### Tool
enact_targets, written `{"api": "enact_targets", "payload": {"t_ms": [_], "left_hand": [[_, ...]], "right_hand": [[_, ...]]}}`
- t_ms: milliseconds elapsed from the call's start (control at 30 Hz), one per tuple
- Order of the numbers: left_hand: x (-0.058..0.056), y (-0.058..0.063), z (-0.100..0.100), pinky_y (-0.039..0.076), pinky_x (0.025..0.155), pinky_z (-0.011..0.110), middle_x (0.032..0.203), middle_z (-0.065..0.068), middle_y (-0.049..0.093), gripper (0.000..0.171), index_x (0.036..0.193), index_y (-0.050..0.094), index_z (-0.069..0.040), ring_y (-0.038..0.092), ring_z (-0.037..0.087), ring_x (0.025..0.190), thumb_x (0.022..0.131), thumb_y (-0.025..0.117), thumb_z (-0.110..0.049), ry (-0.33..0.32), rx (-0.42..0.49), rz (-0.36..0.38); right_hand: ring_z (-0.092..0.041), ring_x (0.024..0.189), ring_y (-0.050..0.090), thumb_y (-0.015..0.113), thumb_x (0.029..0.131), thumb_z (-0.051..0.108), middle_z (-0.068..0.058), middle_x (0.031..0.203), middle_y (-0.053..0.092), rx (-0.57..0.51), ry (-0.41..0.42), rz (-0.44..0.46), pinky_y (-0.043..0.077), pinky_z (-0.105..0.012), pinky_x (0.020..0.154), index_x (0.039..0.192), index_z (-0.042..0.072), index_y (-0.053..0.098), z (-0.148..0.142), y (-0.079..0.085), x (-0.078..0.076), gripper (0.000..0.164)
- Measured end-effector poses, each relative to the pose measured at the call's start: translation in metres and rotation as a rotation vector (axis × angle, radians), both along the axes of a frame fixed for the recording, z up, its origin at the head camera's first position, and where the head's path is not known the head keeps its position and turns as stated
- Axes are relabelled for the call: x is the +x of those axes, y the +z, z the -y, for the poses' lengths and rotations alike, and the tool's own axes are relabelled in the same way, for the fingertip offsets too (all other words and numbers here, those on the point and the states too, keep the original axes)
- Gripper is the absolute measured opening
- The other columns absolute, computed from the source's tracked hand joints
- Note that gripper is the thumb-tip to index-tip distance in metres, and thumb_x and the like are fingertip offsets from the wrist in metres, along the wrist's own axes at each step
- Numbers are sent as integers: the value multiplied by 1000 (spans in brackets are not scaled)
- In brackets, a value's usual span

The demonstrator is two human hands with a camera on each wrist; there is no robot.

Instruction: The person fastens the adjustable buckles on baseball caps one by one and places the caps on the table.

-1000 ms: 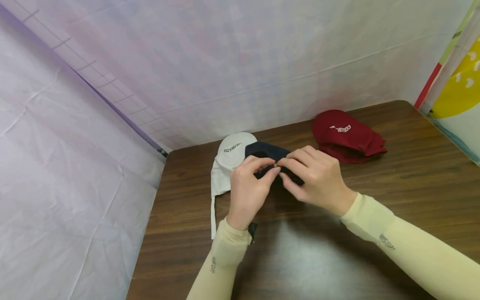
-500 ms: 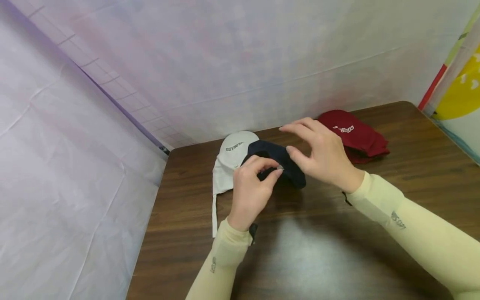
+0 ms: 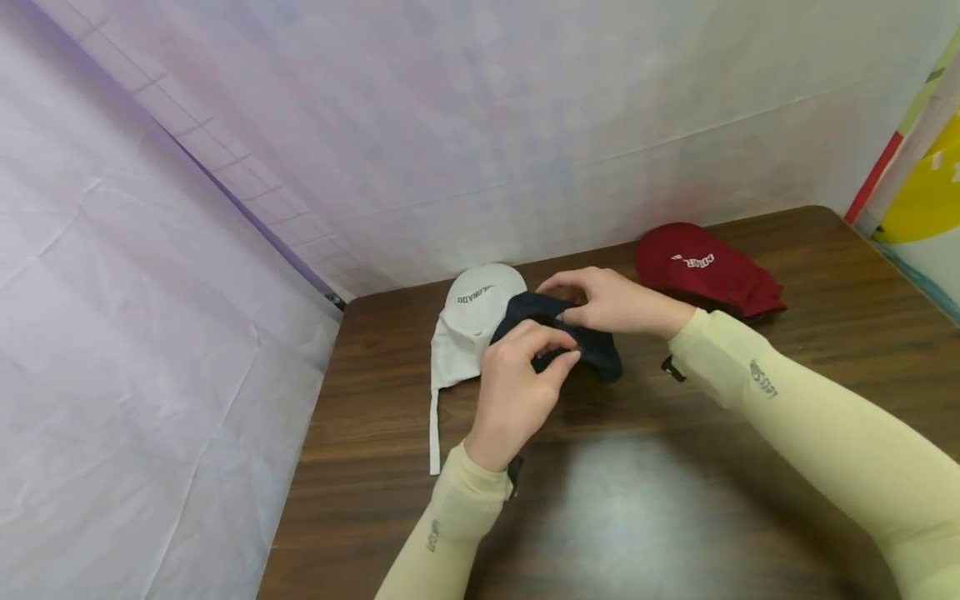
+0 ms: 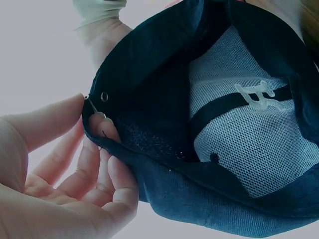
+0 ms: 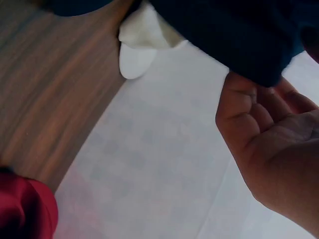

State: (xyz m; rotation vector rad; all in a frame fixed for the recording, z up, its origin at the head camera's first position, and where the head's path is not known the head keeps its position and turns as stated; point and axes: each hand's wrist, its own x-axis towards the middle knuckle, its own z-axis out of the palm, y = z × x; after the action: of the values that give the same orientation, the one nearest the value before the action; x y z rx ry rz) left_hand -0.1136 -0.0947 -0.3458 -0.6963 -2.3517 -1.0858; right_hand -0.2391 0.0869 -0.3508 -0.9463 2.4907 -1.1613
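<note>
A navy cap (image 3: 602, 357) is held up over the table by both hands, its hollow inside facing the left wrist camera. My left hand (image 3: 513, 396) pinches its near edge between thumb and forefinger. Inside, the left wrist view shows pale mesh lining (image 4: 224, 139), a small metal eyelet (image 4: 104, 96) and a thin pale bit at the pinched edge. My right hand (image 3: 611, 302) grips the cap's far side, thumb toward me and fingers partly hidden behind the cloth. In the right wrist view its fingers (image 5: 241, 102) curl at the navy edge.
Behind and left of the navy cap lies a white cap (image 3: 461, 333) with a long strap (image 3: 435, 433) trailing toward me. A dark red cap (image 3: 697, 267) lies at the back right. The brown table (image 3: 360, 500) meets a pale cloth wall (image 3: 420, 167).
My right hand let go of the near edge, lifted away with fingers spread, then took hold of the cap's far side. My left hand has kept its pinch.
</note>
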Motion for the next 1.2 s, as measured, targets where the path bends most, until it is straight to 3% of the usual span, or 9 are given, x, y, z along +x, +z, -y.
{"api": "enact_targets", "payload": {"t_ms": [200,367,567,933,1200], "left_hand": [[1,-2,-1,50,77,25,92,-6,65,11,96,76,-15,60,8,86,86,81,-12,4,-23,1],[1,-1,0,50,78,25,91,-5,65,10,96,76,-14,60,8,86,87,80,-13,12,-28,-21],[2,2,3,53,78,28,91,-2,64,8,94,76,-11,62,11,86,87,80,-12,1,2,-43],[7,9,9,53,75,28,90,0,64,5,92,75,-12,63,13,84,89,78,-13,-32,20,-125],[8,11,9,50,76,20,90,-2,64,5,90,74,-12,63,11,83,88,79,-11,-34,26,-130]], "right_hand": [[-19,86,65,65,96,10,-3,106,71,-16,10,38,53,-38,77,116,12,70,2,-7,-4,21],[-23,77,59,66,96,10,-3,89,69,-75,28,36,48,-40,72,97,13,66,-1,-1,-5,4],[-24,77,54,68,96,10,-5,84,64,-102,-2,-29,45,-40,70,94,14,64,-7,8,-9,6],[-23,74,51,70,96,15,-1,83,61,-35,-60,-216,42,-40,69,94,16,63,-16,28,-13,7],[-19,84,63,72,93,11,-1,98,70,6,-97,-429,50,-41,77,103,17,68,-20,27,-29,12]]}}
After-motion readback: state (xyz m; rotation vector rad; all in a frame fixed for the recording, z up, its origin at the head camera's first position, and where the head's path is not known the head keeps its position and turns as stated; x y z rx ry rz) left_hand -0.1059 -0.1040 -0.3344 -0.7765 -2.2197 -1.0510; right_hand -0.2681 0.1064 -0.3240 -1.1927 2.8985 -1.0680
